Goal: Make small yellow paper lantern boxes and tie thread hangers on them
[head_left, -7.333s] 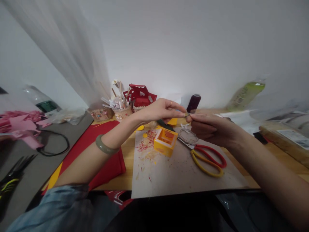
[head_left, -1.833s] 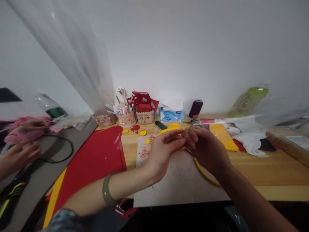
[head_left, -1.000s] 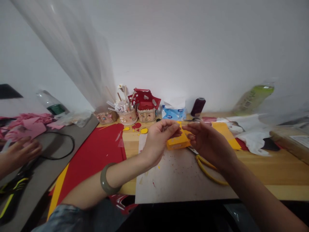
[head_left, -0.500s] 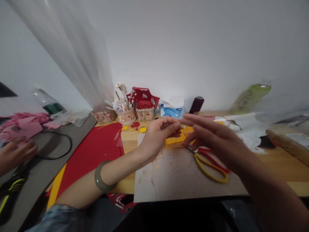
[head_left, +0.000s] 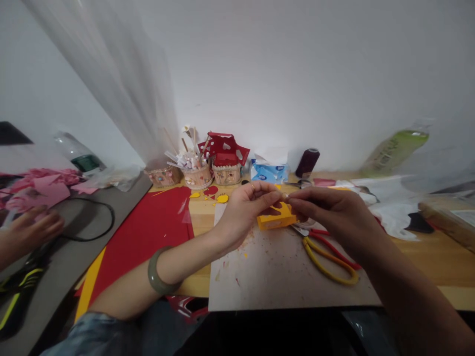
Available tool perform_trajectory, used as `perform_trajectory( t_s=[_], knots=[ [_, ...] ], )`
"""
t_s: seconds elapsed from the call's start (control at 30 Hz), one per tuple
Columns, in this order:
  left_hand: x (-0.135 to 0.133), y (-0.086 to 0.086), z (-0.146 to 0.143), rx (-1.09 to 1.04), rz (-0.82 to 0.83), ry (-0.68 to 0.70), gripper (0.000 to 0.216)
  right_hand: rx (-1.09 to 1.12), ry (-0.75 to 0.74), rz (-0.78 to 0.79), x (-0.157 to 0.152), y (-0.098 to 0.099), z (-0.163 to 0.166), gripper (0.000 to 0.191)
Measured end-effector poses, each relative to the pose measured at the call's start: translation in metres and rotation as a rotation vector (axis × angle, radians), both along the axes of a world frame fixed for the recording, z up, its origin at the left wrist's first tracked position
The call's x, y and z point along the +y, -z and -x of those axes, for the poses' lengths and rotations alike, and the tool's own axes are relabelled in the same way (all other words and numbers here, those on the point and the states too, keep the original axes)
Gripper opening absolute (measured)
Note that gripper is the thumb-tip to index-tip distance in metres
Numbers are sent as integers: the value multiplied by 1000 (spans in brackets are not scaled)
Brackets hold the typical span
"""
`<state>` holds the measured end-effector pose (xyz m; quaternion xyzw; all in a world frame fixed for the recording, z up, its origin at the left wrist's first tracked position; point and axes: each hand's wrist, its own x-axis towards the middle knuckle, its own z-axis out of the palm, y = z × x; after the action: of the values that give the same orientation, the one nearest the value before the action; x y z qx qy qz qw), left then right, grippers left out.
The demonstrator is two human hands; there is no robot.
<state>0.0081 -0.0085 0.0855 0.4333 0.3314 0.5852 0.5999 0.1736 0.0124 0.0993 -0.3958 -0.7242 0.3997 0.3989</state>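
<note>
My left hand [head_left: 252, 210], with a green bangle [head_left: 159, 272] on its wrist, is closed in a pinch. My right hand [head_left: 330, 207] meets it fingertip to fingertip, thumb and index pressed together. A tiny pale bit [head_left: 285, 196] shows between the fingertips, too small to name. Just under the hands a folded yellow paper box [head_left: 276, 220] rests on a grey board [head_left: 260, 282], partly hidden by the fingers. Scissors [head_left: 330, 259] with red and yellow handles lie on the board below my right hand.
Red paper sheets [head_left: 148, 222] lie to the left. Behind stand decorated baskets [head_left: 196, 178], a red paper box [head_left: 224, 151], a tissue pack [head_left: 269, 172] and a dark thread spool [head_left: 308, 162]. A green bottle [head_left: 397, 151] leans at right. Another person's hand [head_left: 33, 230] touches pink paper at far left.
My right hand's fingers, spread and blurred before, have closed into a pinch against my left fingertips. The view has shifted slightly. The scissors and yellow box lie where they were.
</note>
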Motion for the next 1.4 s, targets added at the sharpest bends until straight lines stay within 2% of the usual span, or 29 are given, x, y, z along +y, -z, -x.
perform_trajectory(
  t_s=[0.1,0.33,0.63,0.77,0.87,1.03,1.17,1.4],
  knots=[
    [0,0,2,-11,-5,-15,9,53,7,47,3,2,-2,23],
    [-2,6,-2,-50,84,-150,14,136,35,96,4,3,-4,20],
    [-8,14,-14,-72,110,-34,24,136,30,101,-1,0,2,20],
    [-6,13,-15,-105,107,-48,16,113,14,125,-2,1,3,23],
    [-3,12,-13,-97,70,-30,10,131,-50,170,-1,3,2,23],
    [2,9,-9,-79,31,4,9,202,-120,300,4,8,1,18],
    [3,8,-7,-58,28,7,7,202,-155,333,4,9,1,19],
    [3,11,-4,-54,39,1,5,172,-106,317,2,7,1,22]
  ],
)
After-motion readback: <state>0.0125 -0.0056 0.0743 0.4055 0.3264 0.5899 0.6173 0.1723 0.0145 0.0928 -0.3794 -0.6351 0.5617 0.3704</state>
